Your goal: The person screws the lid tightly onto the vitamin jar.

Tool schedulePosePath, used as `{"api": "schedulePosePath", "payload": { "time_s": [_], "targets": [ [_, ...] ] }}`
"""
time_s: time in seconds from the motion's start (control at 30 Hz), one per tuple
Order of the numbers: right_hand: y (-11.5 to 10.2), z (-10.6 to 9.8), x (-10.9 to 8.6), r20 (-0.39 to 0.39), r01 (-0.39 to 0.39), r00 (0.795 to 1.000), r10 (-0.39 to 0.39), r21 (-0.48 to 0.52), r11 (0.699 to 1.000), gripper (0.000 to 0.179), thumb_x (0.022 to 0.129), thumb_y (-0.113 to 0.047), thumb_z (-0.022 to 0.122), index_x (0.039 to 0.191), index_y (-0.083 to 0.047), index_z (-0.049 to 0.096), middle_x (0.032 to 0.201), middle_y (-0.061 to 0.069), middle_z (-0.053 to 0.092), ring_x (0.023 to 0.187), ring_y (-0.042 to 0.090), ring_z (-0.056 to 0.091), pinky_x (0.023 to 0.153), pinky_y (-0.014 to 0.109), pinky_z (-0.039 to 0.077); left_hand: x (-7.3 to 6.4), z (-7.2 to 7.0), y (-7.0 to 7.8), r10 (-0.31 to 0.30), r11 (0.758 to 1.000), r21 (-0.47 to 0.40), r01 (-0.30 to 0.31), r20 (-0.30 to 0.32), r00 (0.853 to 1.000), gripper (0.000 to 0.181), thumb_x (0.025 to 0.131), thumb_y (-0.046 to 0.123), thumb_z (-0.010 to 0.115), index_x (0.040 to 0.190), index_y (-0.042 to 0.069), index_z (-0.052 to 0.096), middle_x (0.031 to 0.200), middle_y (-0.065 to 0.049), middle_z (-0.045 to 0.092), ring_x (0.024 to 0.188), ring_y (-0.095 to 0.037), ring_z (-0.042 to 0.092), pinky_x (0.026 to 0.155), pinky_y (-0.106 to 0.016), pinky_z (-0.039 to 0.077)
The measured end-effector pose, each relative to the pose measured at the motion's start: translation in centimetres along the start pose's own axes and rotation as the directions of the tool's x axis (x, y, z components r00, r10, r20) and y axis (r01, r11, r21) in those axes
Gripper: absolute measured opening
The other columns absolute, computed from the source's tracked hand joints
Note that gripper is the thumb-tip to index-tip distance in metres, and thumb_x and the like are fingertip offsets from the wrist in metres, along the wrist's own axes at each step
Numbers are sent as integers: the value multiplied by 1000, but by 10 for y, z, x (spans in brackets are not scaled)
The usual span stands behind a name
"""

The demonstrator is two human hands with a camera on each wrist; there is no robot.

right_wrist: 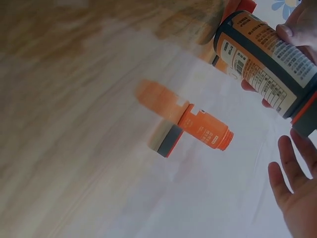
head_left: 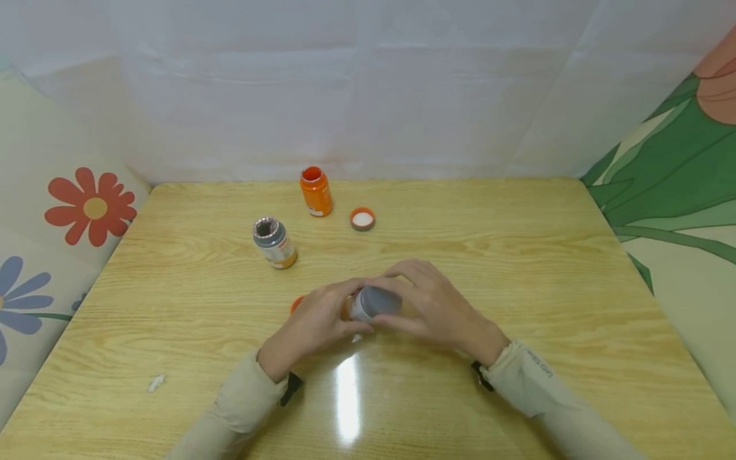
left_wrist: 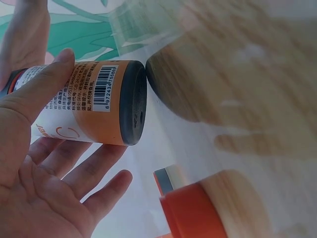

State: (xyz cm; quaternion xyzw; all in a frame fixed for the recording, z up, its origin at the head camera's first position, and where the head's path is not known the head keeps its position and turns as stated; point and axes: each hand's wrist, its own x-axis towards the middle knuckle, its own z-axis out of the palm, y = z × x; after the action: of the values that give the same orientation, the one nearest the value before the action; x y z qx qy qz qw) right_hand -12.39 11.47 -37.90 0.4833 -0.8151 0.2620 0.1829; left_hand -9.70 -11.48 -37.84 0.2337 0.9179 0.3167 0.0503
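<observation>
Low over the table, my left hand [head_left: 322, 313] grips a labelled plastic bottle [left_wrist: 94, 99], its thumb on one side and fingers on the other. The bottle is orange and white with dark grey ends, and lies tilted, its base toward the left. At its right end sits a dark grey cap [head_left: 382, 300] with an orange-red ring. My right hand [head_left: 428, 300] holds that cap between thumb and fingertips. Just behind the left hand an orange cap [left_wrist: 193, 213] rests on the table, mostly hidden in the head view.
An open orange bottle [head_left: 316, 193] stands at the back, with an upturned grey cap [head_left: 362, 219] to its right. Left of centre is an open grey bottle [head_left: 276, 244] with a ragged rim. A white scrap [head_left: 155, 383] lies at the front left of the glossy wooden table [head_left: 546, 268].
</observation>
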Motion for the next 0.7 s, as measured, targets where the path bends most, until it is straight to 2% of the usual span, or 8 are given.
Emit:
{"api": "schedulePosePath", "payload": {
  "time_s": [0.13, 0.27, 0.37, 0.47, 0.57, 0.7],
  "targets": [
    [-1, 1, 1, -10, -34, 999, 34, -1, 999, 53, 84, -44, 75, 125, -13, 65, 110, 4, 65, 102, 18, 61, 88, 36, 53, 0, 0, 0, -7, 1000, -2, 7, -2, 1000, 68, 75, 32, 86, 135, 16, 58, 115, 0, 71, 94, -12, 64, 79, -30, 53],
    [-1, 1, 1, 0, -29, 1000, 29, -4, 1000, 62, 81, -49, 76, 131, -15, 62, 120, 8, 64, 110, 22, 61, 95, 41, 53, 0, 0, 0, -1, 1000, 5, 1, -6, 1000, 69, 75, 32, 86, 136, 15, 58, 115, -2, 71, 96, -14, 66, 81, -32, 55],
    [-1, 0, 1, 25, 9, 1000, -9, 6, 1000, 67, 83, -47, 76, 138, -15, 57, 133, 9, 60, 123, 25, 57, 105, 45, 48, 0, 1, 0, 11, 1000, 10, -11, -8, 1000, 68, 75, 32, 86, 135, 15, 58, 116, -2, 72, 99, -15, 67, 84, -34, 56],
    [0, -2, 0, 51, 68, 996, -69, 22, 997, 65, 83, -37, 78, 140, -13, 55, 141, 10, 56, 131, 27, 52, 110, 47, 44, 0, 1, -1, 16, 1000, 3, -16, -5, 1000, 69, 75, 32, 86, 135, 13, 57, 118, -3, 71, 101, -15, 67, 87, -36, 56],
    [1, -3, 0, 75, 117, 990, -119, 25, 993, 62, 82, -29, 77, 138, -13, 56, 144, 11, 54, 134, 28, 49, 111, 47, 43, 0, 0, -2, 10, 1000, -6, -10, 3, 1000, 72, 75, 31, 86, 137, 13, 56, 122, -3, 70, 104, -15, 67, 88, -36, 56],
    [1, -3, 0, 91, 130, 987, -131, 12, 991, 56, 84, -27, 74, 137, -16, 58, 143, 9, 55, 134, 26, 49, 109, 46, 44, 0, 0, -2, 12, 1000, -6, -12, 10, 1000, 72, 76, 32, 86, 139, 13, 55, 123, -2, 70, 103, -14, 66, 86, -35, 56]
  ]
}}
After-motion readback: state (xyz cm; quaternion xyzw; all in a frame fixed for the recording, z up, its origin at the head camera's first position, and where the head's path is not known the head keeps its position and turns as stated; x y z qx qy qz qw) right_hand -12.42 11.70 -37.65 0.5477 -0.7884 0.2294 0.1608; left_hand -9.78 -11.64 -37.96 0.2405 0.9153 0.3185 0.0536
